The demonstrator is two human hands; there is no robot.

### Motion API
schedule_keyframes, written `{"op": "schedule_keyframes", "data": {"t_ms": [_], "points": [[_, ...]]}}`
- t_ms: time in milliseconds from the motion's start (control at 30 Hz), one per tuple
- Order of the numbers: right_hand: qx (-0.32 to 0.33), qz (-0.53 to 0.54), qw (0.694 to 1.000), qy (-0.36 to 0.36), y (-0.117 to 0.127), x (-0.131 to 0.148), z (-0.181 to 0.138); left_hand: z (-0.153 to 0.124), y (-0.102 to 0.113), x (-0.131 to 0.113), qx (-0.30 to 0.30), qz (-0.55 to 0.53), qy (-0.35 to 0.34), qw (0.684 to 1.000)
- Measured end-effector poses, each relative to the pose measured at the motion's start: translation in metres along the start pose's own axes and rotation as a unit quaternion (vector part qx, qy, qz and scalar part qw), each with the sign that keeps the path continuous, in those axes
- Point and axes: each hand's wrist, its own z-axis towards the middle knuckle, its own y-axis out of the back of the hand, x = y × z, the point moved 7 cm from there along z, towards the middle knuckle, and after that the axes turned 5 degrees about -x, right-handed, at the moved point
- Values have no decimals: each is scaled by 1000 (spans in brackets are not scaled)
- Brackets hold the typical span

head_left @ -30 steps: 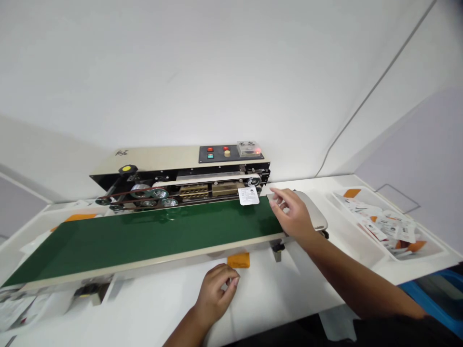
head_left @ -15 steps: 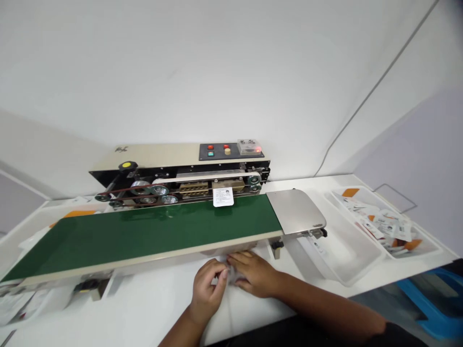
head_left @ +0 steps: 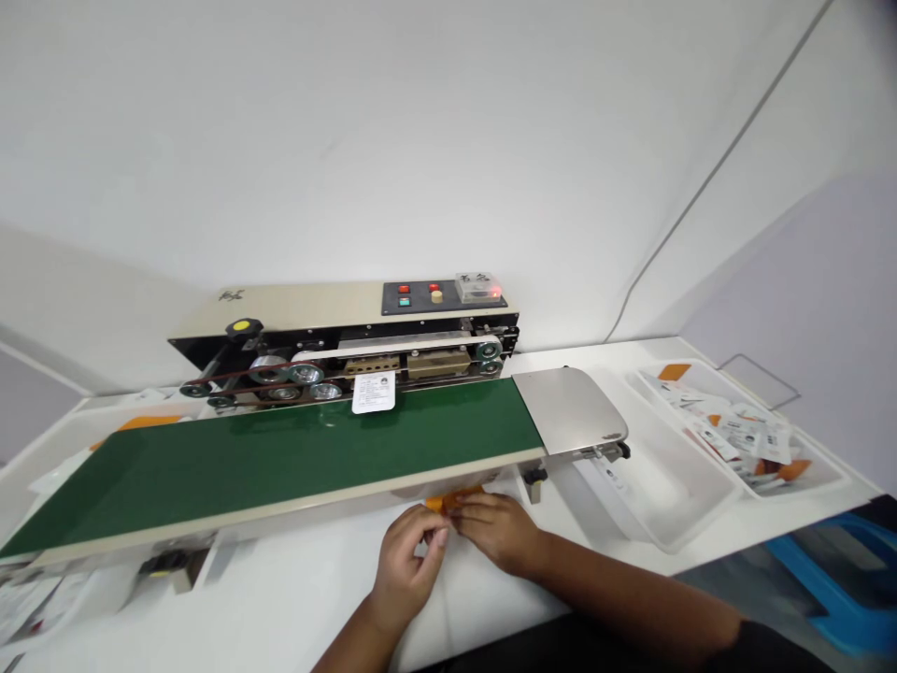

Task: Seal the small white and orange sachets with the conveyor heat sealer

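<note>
My left hand [head_left: 412,565] is low in the middle, fingers curled and thumb closed toward the index finger; what it pinches, if anything, is hidden. Beside it, my right hand [head_left: 501,535] has its fingers bent over an orange packet [head_left: 455,497], which shows only partly at the fingertips. Both hands are in front of the green conveyor belt [head_left: 280,463], below its front edge. Beyond them, a white printed packet [head_left: 374,393] hangs from the jaws of a band sealing machine [head_left: 308,308], over the belt.
A metal end plate [head_left: 571,411] adjoins the belt's right end. White bins stand at the right, one of them [head_left: 817,467] with many sachets [head_left: 743,435]. Another bin [head_left: 24,495] is at the left, partly behind the belt. A blue stool [head_left: 833,589] is at lower right.
The white packet in the sealer has travelled left along the belt. Orange material now shows at my right fingertips, where something pale and translucent was between my hands. My left hand has hardly moved.
</note>
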Motion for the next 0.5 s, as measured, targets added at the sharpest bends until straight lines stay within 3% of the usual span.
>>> {"op": "schedule_keyframes", "data": {"t_ms": [100,233,367,500], "points": [[-121,61,990,-31,37,1,-4,-4,-10,4,44,-3,15,999],[-232,123,952,-156,75,-2,-4,-5,-19,4,76,19,9,997],[-243,147,938,-200,84,0,0,-7,-19,9,52,20,14,998],[-212,149,943,-208,82,-1,6,-8,-12,22,7,7,85,996]]}}
